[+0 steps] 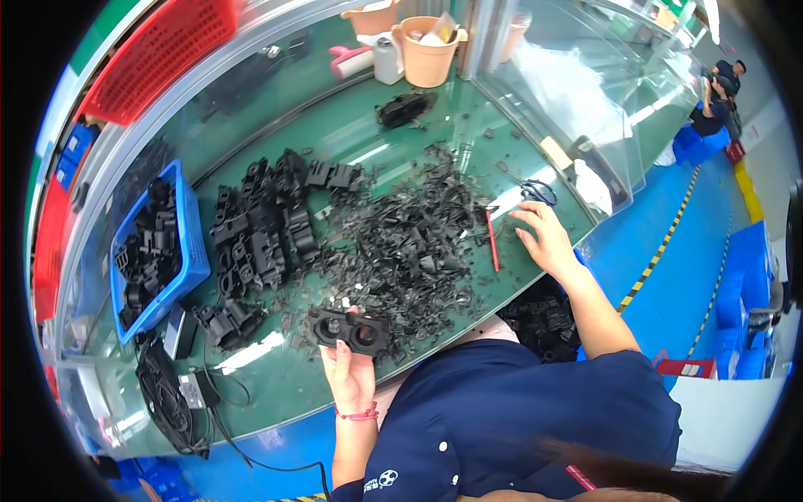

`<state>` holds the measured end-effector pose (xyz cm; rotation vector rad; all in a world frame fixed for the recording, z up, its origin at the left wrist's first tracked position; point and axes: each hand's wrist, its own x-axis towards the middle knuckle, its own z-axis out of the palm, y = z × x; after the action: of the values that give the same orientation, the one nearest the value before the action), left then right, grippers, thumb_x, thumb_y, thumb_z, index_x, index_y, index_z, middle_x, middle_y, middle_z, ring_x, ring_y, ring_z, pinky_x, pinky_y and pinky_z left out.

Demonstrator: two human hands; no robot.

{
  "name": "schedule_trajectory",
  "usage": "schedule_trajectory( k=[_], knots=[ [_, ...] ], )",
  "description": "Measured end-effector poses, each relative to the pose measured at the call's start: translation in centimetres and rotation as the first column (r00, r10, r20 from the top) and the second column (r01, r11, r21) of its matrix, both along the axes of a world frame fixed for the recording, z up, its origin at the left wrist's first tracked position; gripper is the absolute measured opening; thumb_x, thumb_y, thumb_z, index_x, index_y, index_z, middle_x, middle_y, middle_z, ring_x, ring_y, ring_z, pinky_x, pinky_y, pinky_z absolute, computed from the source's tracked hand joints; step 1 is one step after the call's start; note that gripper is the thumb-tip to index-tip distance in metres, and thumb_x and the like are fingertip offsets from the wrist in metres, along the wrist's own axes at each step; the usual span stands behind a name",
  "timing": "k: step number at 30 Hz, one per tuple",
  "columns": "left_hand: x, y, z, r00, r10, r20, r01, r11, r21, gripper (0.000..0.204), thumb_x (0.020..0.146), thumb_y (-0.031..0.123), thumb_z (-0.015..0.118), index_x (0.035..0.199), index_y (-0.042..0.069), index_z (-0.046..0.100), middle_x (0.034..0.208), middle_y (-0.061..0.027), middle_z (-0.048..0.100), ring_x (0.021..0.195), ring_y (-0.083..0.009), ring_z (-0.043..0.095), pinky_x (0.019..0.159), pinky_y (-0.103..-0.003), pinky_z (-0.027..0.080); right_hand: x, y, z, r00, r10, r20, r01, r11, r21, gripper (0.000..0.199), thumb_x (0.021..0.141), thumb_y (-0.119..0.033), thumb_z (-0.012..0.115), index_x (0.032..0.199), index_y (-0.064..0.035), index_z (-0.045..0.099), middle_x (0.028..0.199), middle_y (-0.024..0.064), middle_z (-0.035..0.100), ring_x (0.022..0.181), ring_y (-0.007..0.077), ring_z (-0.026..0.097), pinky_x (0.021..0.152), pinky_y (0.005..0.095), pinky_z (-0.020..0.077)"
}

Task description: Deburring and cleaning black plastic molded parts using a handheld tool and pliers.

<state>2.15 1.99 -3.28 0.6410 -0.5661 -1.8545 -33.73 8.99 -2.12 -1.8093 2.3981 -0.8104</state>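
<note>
My left hand (350, 376) grips a black plastic part with two round openings (350, 332), just above the near edge of the green work surface (293, 386). Over the right side of the surface, my right hand (545, 238) is open, its fingers apart and nothing in them. A thin red stick-like tool (493, 241) lies just left of it. Beyond the fingers rests a dark looped item (539, 192), too small to name surely. Between my hands spreads a heap of black plastic scraps (410, 243).
Left of the scraps stand stacked black molded parts (259, 226). A blue basket (194, 243) of black pieces, a coiled black cable (163, 393) and a small box (179, 332) are farther left. Orange bucket (428, 63) and grey bottle (386, 60) stand at the back. Clear panels edge the surface.
</note>
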Motion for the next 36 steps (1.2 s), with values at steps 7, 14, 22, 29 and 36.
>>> schedule_trajectory(
  k=[7,14,22,29,36],
  knots=[
    [-0.2,-1.0,0.2,0.994,0.027,-0.102,-0.02,0.998,0.065,0.054,0.087,0.017,0.059,0.134,0.013,0.034,0.133,-0.013,0.042,0.113,-0.0231,0.049,0.091,-0.044,0.048,-5.9,-0.1,-1.2,0.979,-0.162,-0.124,0.16,0.987,-0.033,0.031,0.077,-0.008,0.061,0.108,-0.0075,0.057,0.108,0.012,0.054,0.103,0.0303,0.052,0.086,0.0373,0.045],
    [-0.3,-1.1,1.2,0.988,0.01,-0.155,-0.014,0.999,-0.03,0.061,0.088,0.02,0.058,0.139,0.01,0.027,0.14,-0.0132,0.033,0.124,-0.0272,0.042,0.097,-0.044,0.045,-8.4,-1.6,-2.3,0.976,-0.119,-0.185,0.151,0.974,0.17,0.033,0.072,-0.004,0.061,0.105,-0.0032,0.055,0.096,0.0176,0.055,0.09,0.0366,0.056,0.079,0.0437,0.0461],
    [-0.3,-0.8,1.2,0.978,0.068,-0.199,-0.066,0.998,0.014,0.058,0.086,0.012,0.059,0.136,0.013,0.03,0.138,-0.0131,0.036,0.124,-0.0272,0.042,0.095,-0.043,0.046,-4.1,-4.1,1.7,0.97,0.047,0.24,-0.016,0.992,-0.127,0.032,0.073,-0.003,0.06,0.104,0.0016,0.051,0.088,0.0164,0.059,0.076,0.0333,0.059,0.073,0.0399,0.0485],
    [-0.7,-0.1,1.0,0.982,0.099,-0.16,-0.102,0.995,-0.013,0.06,0.084,0.011,0.061,0.136,0.012,0.031,0.138,-0.0147,0.036,0.124,-0.0283,0.042,0.096,-0.045,0.044,7.0,-6.0,7.5,0.808,0.557,0.191,-0.579,0.811,0.084,0.039,0.07,-0.021,0.068,0.104,-0.0071,0.055,0.086,0.0057,0.058,0.082,0.0217,0.057,0.084,0.0379,0.035],
    [-0.7,0.4,1.6,0.981,0.101,-0.166,-0.107,0.994,-0.03,0.062,0.082,0.008,0.064,0.135,0.013,0.032,0.137,-0.0145,0.036,0.124,-0.0316,0.041,0.099,-0.046,0.041,10.7,-7.1,6.8,0.725,0.676,-0.131,-0.679,0.733,0.024,0.033,0.076,-0.032,0.067,0.099,-0.0092,0.059,0.082,0.0037,0.057,0.08,0.0193,0.056,0.081,0.0374,0.0367]
  ],
)
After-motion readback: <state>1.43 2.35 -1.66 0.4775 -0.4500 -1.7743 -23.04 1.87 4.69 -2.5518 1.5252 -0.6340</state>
